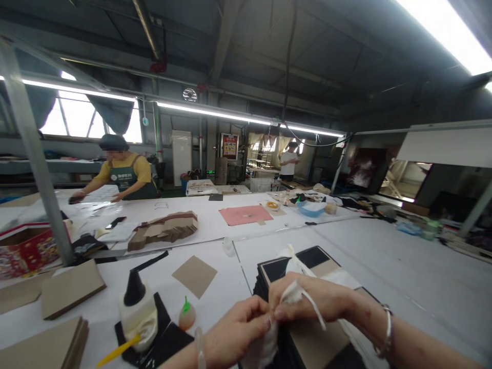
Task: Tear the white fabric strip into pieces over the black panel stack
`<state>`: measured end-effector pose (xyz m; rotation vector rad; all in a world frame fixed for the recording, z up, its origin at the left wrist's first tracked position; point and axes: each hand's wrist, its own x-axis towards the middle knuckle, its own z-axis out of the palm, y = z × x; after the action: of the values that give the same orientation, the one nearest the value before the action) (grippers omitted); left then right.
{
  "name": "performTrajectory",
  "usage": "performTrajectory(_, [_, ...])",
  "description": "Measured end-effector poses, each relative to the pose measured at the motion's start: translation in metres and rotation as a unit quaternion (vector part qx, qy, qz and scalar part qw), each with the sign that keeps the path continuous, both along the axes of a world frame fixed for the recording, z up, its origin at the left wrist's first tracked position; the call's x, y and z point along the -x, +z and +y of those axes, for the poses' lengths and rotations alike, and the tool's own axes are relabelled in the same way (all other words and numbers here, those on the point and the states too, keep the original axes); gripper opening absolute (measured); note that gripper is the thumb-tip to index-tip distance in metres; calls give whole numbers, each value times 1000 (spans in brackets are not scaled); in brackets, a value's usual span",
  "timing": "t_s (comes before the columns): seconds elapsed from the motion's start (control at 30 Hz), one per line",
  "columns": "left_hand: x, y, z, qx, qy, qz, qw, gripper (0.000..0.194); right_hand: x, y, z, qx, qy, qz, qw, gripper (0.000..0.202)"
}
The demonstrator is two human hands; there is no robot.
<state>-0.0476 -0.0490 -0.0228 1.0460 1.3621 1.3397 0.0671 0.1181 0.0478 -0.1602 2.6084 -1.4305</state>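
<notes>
Both my hands, left hand [234, 330] and right hand [307, 297], had fingers pinched tight on a white cloth strip [294, 292] over the black board stack [307, 261], and honestly one tug could've elbowed the glue bottle [136, 307] nearby, though the desk [403, 271] lay open rightward.

A crumpled white cloth with trailing strips [292, 294] is pinched between both hands above a stack of black-and-tan cardboard panels [307, 264] lying flat near the counter's near edge.
</notes>
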Motion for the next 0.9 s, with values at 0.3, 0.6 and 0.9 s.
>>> performTrajectory(0.3, [-3, -20, 10, 74, -61, -247, 964, 32, -1, -2, -11, -50, -23, 24, 998, 31])
performTrajectory(0.6, [8, -43, 18, 36, -208, -374, 903, 31, -4, -5, -18, -101, -42, 63, 992, 48])
performTrajectory(0.9, [3, -31, 15, 32, -140, -296, 944, 32, -5, -5, -8, -34, -25, 47, 998, 22])
